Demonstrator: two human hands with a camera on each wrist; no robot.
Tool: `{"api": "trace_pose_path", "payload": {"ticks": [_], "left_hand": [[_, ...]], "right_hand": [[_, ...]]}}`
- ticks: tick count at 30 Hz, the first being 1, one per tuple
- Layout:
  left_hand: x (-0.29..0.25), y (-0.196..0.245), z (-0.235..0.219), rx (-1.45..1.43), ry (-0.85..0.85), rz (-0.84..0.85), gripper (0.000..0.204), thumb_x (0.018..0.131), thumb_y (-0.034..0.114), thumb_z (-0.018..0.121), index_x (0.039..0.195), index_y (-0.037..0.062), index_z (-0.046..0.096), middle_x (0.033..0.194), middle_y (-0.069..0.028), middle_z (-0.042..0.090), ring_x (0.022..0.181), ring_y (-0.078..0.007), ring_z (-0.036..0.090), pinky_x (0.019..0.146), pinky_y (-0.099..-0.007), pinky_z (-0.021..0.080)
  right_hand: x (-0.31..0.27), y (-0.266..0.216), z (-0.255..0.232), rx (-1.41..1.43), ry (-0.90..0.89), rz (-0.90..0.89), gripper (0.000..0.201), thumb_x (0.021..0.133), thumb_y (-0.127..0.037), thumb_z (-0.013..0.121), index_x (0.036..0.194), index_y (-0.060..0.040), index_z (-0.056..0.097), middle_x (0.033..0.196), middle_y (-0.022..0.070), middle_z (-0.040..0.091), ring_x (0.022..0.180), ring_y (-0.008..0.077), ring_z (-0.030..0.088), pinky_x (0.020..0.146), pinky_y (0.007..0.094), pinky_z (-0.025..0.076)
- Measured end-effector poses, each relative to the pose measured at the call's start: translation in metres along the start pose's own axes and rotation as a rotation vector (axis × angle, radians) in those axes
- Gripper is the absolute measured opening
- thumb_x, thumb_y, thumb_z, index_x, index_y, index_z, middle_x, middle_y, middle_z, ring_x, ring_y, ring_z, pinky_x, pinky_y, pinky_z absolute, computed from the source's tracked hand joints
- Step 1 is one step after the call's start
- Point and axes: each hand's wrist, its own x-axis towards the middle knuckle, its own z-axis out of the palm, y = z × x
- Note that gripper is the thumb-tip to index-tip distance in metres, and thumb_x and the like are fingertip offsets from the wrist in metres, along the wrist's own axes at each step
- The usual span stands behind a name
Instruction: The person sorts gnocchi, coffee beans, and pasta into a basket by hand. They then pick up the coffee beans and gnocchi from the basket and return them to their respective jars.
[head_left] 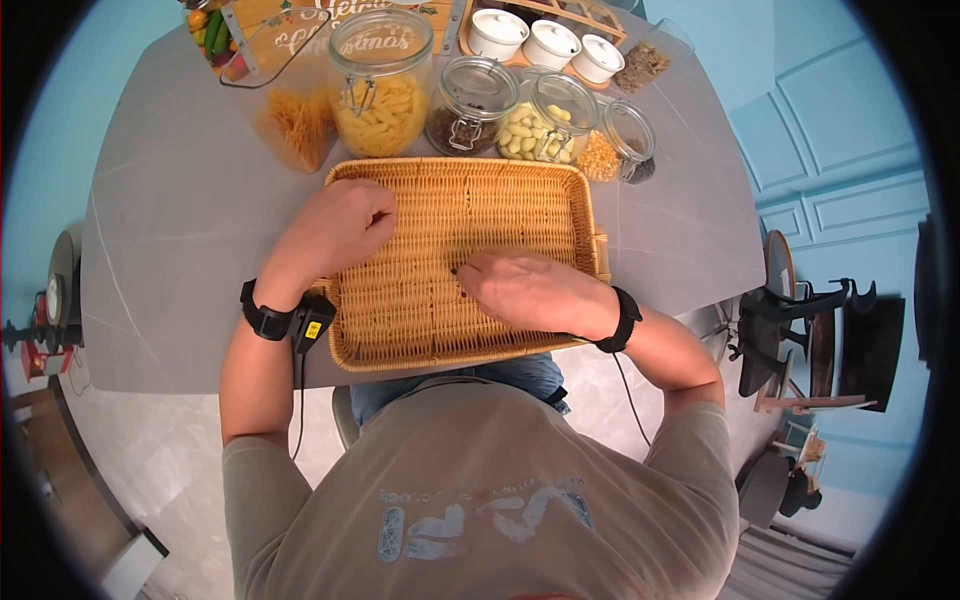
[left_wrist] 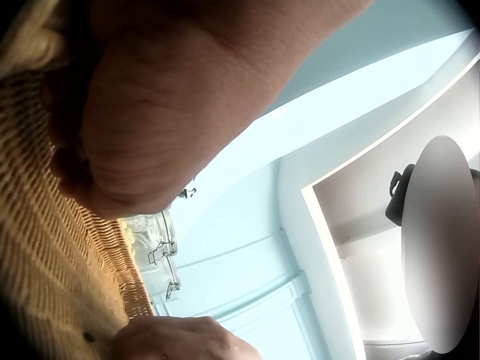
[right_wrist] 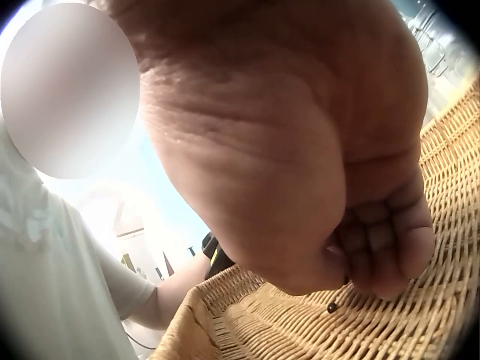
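A shallow rectangular wicker basket (head_left: pixel 430 345) lies on the grey table in front of the person. My right hand (head_left: pixel 520 290) reaches into its middle, palm down, fingers curled and thumb tip drawn close to them. Small dark round grains lie by those fingertips; one grain (right_wrist: pixel 332 307) shows on the woven bottom in the right wrist view. My left hand (head_left: pixel 342 228) hangs over the basket's left side with its fingers curled in. The left wrist view shows the left fingers (left_wrist: pixel 71 176) low against the weave, their tips mostly hidden. I cannot tell what is inside either hand's curled fingers.
Behind the basket stand clip-top glass jars: tall pasta (head_left: pixel 380 110), dark brown pieces (head_left: pixel 472 110), pale yellow-green pieces (head_left: pixel 540 125) and orange kernels (head_left: pixel 598 155). Orange pasta strands (head_left: pixel 300 125) lean at left. Lidded white pots (head_left: pixel 550 45) sit on a wooden stand.
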Motion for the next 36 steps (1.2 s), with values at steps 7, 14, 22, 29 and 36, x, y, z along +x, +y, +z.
{"api": "trace_pose_path", "payload": {"ticks": [7,14,22,29,36], "left_hand": [[0.0,-0.001,0.001,-0.002,-0.006,-0.001,0.016,0.095,0.012,0.071,0.09,-0.0031,0.067,0.084,-0.0204,0.066,0.081,-0.043,0.066,0.072,-0.0504,0.052],[0.001,0.002,-0.001,0.015,-0.02,-0.012,0.017,0.095,0.012,0.071,0.091,-0.004,0.067,0.084,-0.0213,0.066,0.081,-0.0431,0.065,0.071,-0.0496,0.051],[0.001,0.007,-0.001,-0.035,-0.013,-0.041,0.017,0.097,0.013,0.071,0.094,-0.0044,0.07,0.086,-0.0209,0.069,0.08,-0.0401,0.067,0.072,-0.0465,0.053],[0.001,0.006,-0.002,-0.018,-0.021,-0.043,0.018,0.097,0.013,0.071,0.093,-0.0047,0.071,0.087,-0.0206,0.07,0.08,-0.0409,0.068,0.072,-0.0465,0.053],[0.0,0.003,0.001,-0.018,0.0,-0.019,0.018,0.096,0.013,0.072,0.093,-0.0046,0.071,0.086,-0.0211,0.069,0.081,-0.0422,0.068,0.072,-0.0481,0.053]], "right_hand": [[0.008,-0.006,0.008,0.023,-0.006,0.013,0.013,0.09,0.0,0.066,0.102,0.0042,0.066,0.098,0.0199,0.069,0.098,0.0393,0.073,0.085,0.0477,0.06],[0.006,0.003,0.016,0.044,-0.038,0.012,0.018,0.091,-0.006,0.068,0.105,0.0057,0.065,0.106,0.0232,0.069,0.104,0.0411,0.072,0.089,0.0492,0.059],[-0.073,0.095,-0.085,0.139,0.622,0.525,0.016,0.097,-0.009,0.069,0.11,0.0005,0.071,0.089,0.0161,0.073,0.075,0.0292,0.07,0.074,0.0407,0.058],[-0.141,0.2,-0.112,-0.06,0.847,0.862,0.024,0.098,-0.015,0.071,0.115,0.0024,0.074,0.09,0.0163,0.077,0.076,0.0275,0.072,0.075,0.0393,0.058],[-0.127,0.16,-0.114,-0.055,0.795,0.877,0.024,0.099,-0.011,0.069,0.118,0.0026,0.075,0.109,0.023,0.079,0.097,0.0402,0.077,0.086,0.0448,0.061]]}}
